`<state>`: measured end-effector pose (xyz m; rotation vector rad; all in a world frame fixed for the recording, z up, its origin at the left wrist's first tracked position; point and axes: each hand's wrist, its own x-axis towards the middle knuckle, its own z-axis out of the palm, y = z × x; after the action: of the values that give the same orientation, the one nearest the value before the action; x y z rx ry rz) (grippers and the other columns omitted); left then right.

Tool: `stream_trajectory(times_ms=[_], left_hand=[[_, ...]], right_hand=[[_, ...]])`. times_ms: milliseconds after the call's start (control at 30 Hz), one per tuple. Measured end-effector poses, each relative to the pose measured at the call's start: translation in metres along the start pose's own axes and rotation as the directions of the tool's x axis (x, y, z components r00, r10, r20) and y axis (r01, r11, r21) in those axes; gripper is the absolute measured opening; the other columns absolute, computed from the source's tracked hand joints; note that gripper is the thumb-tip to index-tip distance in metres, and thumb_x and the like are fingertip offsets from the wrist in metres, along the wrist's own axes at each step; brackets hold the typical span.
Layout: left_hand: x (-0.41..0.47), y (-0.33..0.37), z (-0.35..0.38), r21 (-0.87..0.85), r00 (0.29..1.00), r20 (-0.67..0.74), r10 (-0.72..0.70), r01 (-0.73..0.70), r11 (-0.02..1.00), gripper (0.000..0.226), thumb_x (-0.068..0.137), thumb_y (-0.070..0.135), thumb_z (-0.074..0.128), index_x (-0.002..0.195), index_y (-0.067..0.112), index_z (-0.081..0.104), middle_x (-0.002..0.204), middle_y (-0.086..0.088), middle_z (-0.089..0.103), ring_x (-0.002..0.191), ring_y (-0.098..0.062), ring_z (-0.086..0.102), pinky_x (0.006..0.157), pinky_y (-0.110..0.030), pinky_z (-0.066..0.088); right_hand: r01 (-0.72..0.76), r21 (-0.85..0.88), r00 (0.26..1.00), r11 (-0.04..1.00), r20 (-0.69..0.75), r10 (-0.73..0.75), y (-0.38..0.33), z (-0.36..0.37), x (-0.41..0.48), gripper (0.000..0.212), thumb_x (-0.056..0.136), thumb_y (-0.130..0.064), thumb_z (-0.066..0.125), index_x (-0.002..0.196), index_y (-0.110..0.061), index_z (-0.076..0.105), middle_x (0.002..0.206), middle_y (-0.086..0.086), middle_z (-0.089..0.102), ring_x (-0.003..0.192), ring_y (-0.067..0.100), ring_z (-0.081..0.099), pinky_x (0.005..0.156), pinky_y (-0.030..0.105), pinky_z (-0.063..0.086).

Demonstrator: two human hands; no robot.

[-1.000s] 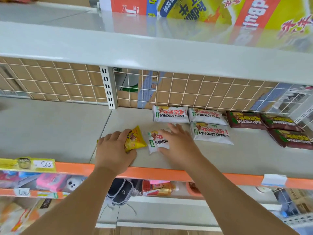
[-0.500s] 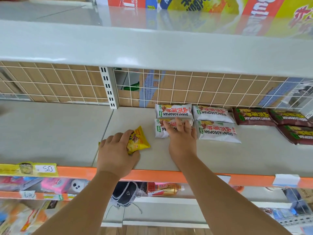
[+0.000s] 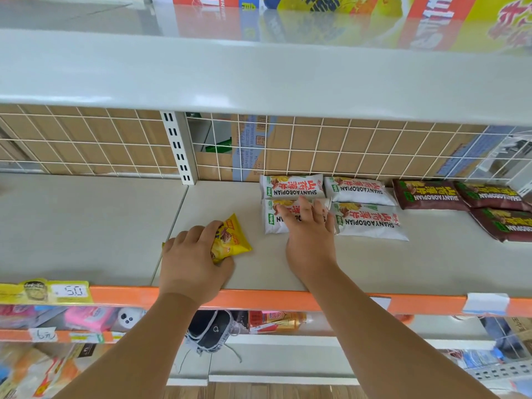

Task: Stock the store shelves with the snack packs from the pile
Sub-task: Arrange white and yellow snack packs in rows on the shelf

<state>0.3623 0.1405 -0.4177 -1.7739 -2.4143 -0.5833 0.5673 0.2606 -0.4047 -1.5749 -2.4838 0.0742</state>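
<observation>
Four white packs (image 3: 290,187) lie shelved; right hand (image 3: 309,243) presses one with straight fingers (image 3: 305,207); at nine o'clock, left hand (image 3: 193,260) grips an unplaced yellow pack (image 3: 233,240).

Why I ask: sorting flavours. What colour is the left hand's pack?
The pack is yellow; head view.

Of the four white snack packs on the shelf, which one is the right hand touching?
The front-left white pack: the right hand rests on it with straight fingers. The other three lie uncovered.
</observation>
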Motion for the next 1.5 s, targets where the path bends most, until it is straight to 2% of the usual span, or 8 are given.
stream_trajectory(times_ms=[200,367,533,633,767,1167,1333,1500], left_hand=[[0.000,0.001,-0.001,0.015,1.000,0.017,-0.010,0.009,1.000,0.070,0.073,0.054,0.057,0.138,0.029,0.051,0.111,0.002,0.066,0.101,-0.031,0.061,0.090,-0.045,0.046],[0.000,0.001,-0.002,0.043,0.999,0.043,0.008,-0.009,0.999,0.070,0.075,0.054,0.056,0.140,0.030,0.048,0.115,0.003,0.065,0.105,-0.030,0.059,0.092,-0.045,0.045],[-0.007,0.007,-0.008,0.150,0.996,-0.046,0.073,-0.065,0.986,0.071,0.072,0.045,0.064,0.140,0.029,0.053,0.137,-0.007,0.053,0.118,-0.036,0.050,0.090,-0.050,0.040],[-0.026,0.011,-0.006,0.190,0.995,-0.051,0.080,-0.069,0.979,0.067,0.075,0.045,0.063,0.139,0.030,0.055,0.140,-0.008,0.052,0.115,-0.037,0.050,0.088,-0.050,0.041],[-0.041,0.021,-0.001,0.205,0.999,0.034,0.026,-0.033,0.978,0.072,0.082,0.061,0.053,0.147,0.029,0.049,0.149,-0.014,0.048,0.132,-0.043,0.043,0.101,-0.057,0.039],[-0.043,0.025,0.002,0.165,0.989,0.113,0.095,-0.113,0.980,0.079,0.086,0.071,0.035,0.154,0.030,0.037,0.162,-0.009,0.034,0.150,-0.039,0.026,0.115,-0.059,0.027],[-0.024,0.012,-0.005,0.083,0.986,0.118,0.119,-0.130,0.988,0.065,0.083,0.064,0.046,0.141,0.035,0.046,0.151,-0.001,0.045,0.145,-0.032,0.034,0.113,-0.056,0.034],[-0.015,0.006,-0.002,-0.154,0.992,-0.035,0.121,-0.124,0.980,0.053,0.077,0.060,0.061,0.118,0.026,0.063,0.114,0.005,0.057,0.116,-0.025,0.052,0.098,-0.048,0.044]], right_hand=[[0.220,0.174,0.971,0.960,-0.131,-0.199,-0.033,0.011,-0.023,0.054,0.088,-0.015,0.049,0.141,-0.025,0.051,0.154,0.010,0.038,0.147,0.037,0.026,0.119,0.053,0.029],[0.299,0.253,0.953,0.920,-0.121,-0.277,-0.036,0.020,-0.041,0.035,0.088,-0.014,0.048,0.120,-0.019,0.060,0.127,0.001,0.054,0.119,0.021,0.050,0.087,0.034,0.052],[0.278,0.221,0.959,0.935,-0.115,-0.258,-0.036,0.022,-0.039,0.018,0.087,-0.018,0.043,0.095,-0.018,0.059,0.091,-0.003,0.048,0.086,0.019,0.051,0.067,0.033,0.046],[0.273,0.222,0.959,0.936,-0.135,-0.248,-0.036,0.022,-0.039,0.020,0.086,-0.016,0.047,0.100,-0.018,0.061,0.095,-0.001,0.052,0.089,0.021,0.052,0.068,0.033,0.047],[0.282,0.253,0.952,0.925,-0.189,-0.238,-0.038,0.017,-0.042,0.036,0.085,-0.012,0.056,0.120,-0.019,0.060,0.108,0.002,0.058,0.098,0.024,0.055,0.074,0.036,0.052],[0.260,0.288,0.957,0.922,-0.206,-0.205,-0.037,0.016,-0.043,0.035,0.083,-0.009,0.061,0.117,-0.016,0.062,0.105,0.004,0.059,0.095,0.026,0.056,0.072,0.036,0.051],[0.241,0.269,0.962,0.932,-0.191,-0.193,-0.037,0.015,-0.043,0.034,0.083,-0.008,0.059,0.116,-0.015,0.062,0.104,0.002,0.059,0.096,0.023,0.055,0.072,0.032,0.048],[0.236,0.269,0.963,0.934,-0.190,-0.189,-0.038,0.015,-0.043,0.031,0.084,-0.009,0.057,0.114,-0.014,0.062,0.103,0.002,0.058,0.095,0.023,0.055,0.071,0.032,0.048]])
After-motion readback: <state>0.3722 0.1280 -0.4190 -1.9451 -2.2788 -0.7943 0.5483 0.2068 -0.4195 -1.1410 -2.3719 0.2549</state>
